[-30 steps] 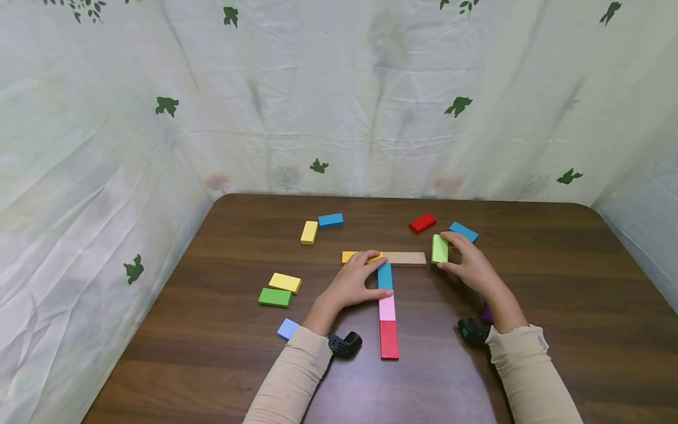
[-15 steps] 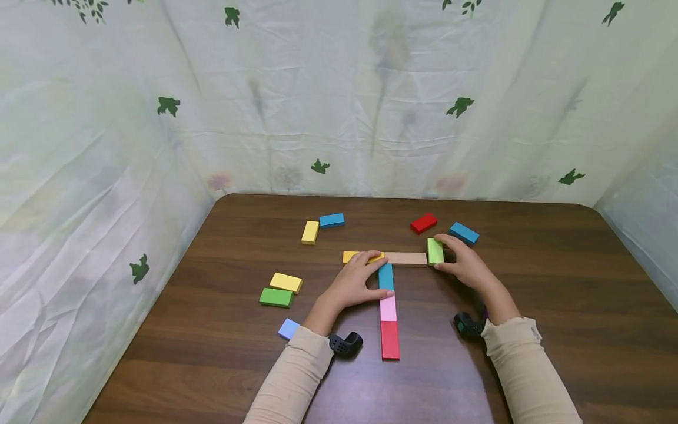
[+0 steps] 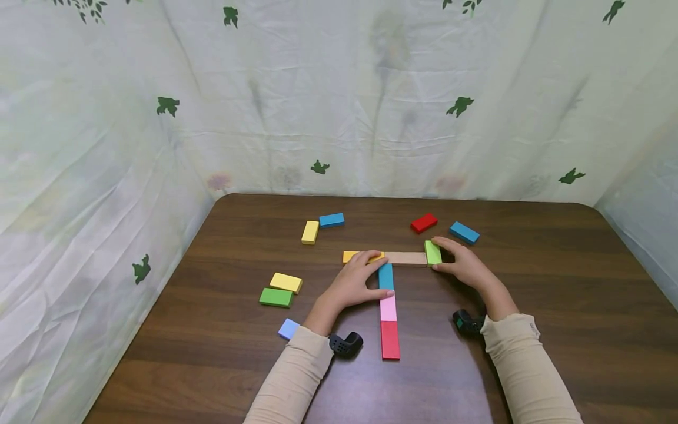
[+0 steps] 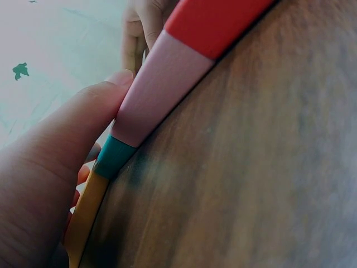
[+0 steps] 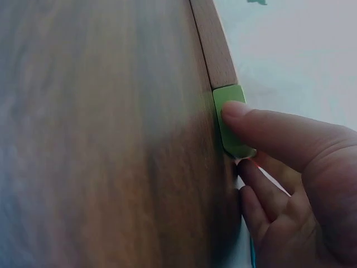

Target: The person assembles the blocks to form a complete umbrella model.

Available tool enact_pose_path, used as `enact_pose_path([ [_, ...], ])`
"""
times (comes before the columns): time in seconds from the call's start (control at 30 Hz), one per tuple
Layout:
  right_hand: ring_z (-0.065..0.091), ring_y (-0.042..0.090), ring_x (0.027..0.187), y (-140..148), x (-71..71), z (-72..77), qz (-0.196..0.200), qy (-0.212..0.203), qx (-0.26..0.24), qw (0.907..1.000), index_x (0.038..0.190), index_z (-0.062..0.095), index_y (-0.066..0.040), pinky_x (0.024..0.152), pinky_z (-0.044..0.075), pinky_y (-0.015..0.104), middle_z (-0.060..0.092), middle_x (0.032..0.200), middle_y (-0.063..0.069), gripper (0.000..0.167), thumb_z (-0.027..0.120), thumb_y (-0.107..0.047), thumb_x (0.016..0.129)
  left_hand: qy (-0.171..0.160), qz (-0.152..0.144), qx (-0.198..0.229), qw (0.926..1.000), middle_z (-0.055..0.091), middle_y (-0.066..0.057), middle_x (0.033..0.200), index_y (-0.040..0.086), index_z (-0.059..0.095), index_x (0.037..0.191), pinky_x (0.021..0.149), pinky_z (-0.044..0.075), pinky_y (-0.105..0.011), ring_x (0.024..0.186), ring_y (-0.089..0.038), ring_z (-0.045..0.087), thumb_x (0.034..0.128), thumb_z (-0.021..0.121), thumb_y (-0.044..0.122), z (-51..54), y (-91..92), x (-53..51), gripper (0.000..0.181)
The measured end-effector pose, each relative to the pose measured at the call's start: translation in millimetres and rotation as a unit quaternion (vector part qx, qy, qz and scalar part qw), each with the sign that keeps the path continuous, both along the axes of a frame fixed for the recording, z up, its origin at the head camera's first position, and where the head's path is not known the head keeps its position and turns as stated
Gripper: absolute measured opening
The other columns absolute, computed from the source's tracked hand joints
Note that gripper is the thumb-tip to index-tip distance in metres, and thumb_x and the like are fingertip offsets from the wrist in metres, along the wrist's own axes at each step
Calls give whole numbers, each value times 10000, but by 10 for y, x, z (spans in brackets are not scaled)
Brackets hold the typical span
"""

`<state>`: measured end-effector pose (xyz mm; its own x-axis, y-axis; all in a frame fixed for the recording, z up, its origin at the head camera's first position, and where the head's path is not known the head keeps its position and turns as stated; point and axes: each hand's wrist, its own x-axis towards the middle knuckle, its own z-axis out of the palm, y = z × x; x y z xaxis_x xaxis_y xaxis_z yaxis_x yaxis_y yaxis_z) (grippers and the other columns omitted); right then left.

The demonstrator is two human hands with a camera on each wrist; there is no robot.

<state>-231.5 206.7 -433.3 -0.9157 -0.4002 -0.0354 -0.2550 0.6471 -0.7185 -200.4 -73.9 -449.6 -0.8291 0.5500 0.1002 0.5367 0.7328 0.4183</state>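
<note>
My right hand [image 3: 468,268] pinches a light green block [image 3: 432,252] between thumb and fingers, at the right end of a tan block [image 3: 406,258]. In the right wrist view the green block [image 5: 231,123] meets the end of the tan block [image 5: 215,50]. My left hand [image 3: 354,284] rests over the orange-yellow block [image 3: 349,257] and the blue block [image 3: 385,277], its thumb touching the pink block [image 3: 388,307]. A red block [image 3: 390,340] lies below the pink one, in one column. The left wrist view shows the thumb against the pink block [image 4: 162,89].
Behind lie yellow [image 3: 310,232] and blue [image 3: 331,220] blocks at left, red [image 3: 424,223] and blue [image 3: 464,232] ones at right. Yellow [image 3: 285,282], green [image 3: 276,297] and light blue [image 3: 288,329] blocks lie left of my left hand. A printed cloth [image 3: 344,106] hangs behind the table.
My right hand has moved left with the light green block, which now meets the tan block's end after standing apart from it. My left hand has stayed in place.
</note>
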Motion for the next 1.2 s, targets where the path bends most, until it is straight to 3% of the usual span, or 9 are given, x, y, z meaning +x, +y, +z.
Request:
enact_pose_path([
  [0.6,197,385,1286,27,-35,-36,210,18,-31,9998,1374,321,2,989,198,541,248,1415,217,640,639,-132,836,-9,22,3,10000,322,6,1378,219,394,1371,986,288,-402,1256,-201,246,748,573,613,-20,10,3,758],
  [0.83,172,405,1287,37,-25,-49,220,11,-569,9981,1384,272,23,984,190,558,145,1450,210,697,654,-157,830,-16,23,-29,10000,318,4,1380,221,392,1372,985,289,-405,1255,-203,247,748,563,623,-29,14,-3,762],
  [1.0,251,406,1258,27,-15,-28,-179,-59,-895,9958,1411,236,-45,956,253,562,203,1440,174,748,650,-275,831,-49,48,-47,10000,318,3,1378,225,396,1369,986,289,-403,1254,-201,245,745,570,617,-32,14,-5,757],
  [1.2,261,400,1255,15,-15,18,-747,237,-954,9923,1408,257,-75,967,259,536,265,1413,177,729,629,-335,837,-18,41,-11,10000,322,-2,1376,220,397,1368,982,293,-413,1254,-212,251,744,569,620,-39,10,-2,760],
])
